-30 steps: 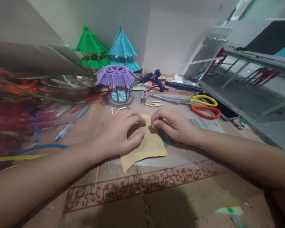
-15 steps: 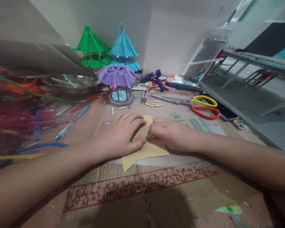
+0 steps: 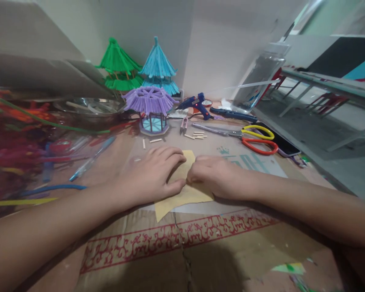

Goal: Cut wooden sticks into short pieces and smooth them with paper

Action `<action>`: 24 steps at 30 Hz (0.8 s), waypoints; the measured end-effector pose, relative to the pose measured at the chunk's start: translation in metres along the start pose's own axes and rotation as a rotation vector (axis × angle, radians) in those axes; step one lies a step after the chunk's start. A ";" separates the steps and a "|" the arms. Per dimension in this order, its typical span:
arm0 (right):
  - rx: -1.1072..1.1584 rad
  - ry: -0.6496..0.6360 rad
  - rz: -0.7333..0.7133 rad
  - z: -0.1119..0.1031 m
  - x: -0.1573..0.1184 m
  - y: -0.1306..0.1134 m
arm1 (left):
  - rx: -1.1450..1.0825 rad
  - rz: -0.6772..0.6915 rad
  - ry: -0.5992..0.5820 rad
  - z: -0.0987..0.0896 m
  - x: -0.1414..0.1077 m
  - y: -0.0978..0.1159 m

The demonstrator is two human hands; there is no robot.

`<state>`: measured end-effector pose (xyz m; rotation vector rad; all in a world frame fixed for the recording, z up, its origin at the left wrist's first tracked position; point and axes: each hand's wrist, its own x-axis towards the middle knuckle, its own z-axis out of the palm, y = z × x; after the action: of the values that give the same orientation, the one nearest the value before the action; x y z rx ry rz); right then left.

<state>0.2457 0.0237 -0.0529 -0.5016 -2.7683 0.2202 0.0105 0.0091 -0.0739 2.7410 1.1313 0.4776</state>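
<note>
A torn-edged yellow sheet of paper [image 3: 182,198] lies flat on a pale printed plastic sheet, under both hands. My left hand [image 3: 161,170] rests over its left side, open, with the fingers stretched out and the thumb apart, pressing it down. My right hand [image 3: 214,174] is closed on the sheet's right side, its curled fingertips against the paper; whatever they pinch is hidden. Beyond the hands lie several short wooden sticks [image 3: 197,135] and small thread snips [image 3: 184,126]. Behind them stands a small purple pavilion [image 3: 152,105] with a fuzzy stick roof.
Green [image 3: 117,61] and blue [image 3: 158,63] pavilions stand by the wall. A blue glue gun [image 3: 197,104], scissors [image 3: 258,139], a phone [image 3: 284,144] and a clear container [image 3: 255,81] are at the back right. A metal bowl [image 3: 88,115] and blurred pipe cleaners [image 3: 15,150] crowd the left.
The view has tilted slightly, so the background sits a little lower and further left. Both hands keep nearly the same pose on the yellow paper.
</note>
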 end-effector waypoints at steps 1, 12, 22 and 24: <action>0.022 -0.011 -0.013 0.000 0.000 0.000 | -0.006 0.003 -0.001 0.000 0.000 0.000; -0.068 0.006 -0.087 -0.001 -0.001 -0.003 | -0.023 0.017 0.007 0.001 0.001 0.000; -0.030 0.016 -0.004 0.002 0.002 0.001 | -0.014 0.019 0.001 0.000 0.001 -0.001; -0.057 0.024 0.040 0.001 0.002 -0.001 | -0.013 0.010 0.001 0.001 0.001 -0.001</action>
<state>0.2435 0.0234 -0.0528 -0.5706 -2.7495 0.1436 0.0109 0.0108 -0.0745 2.7371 1.1113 0.4857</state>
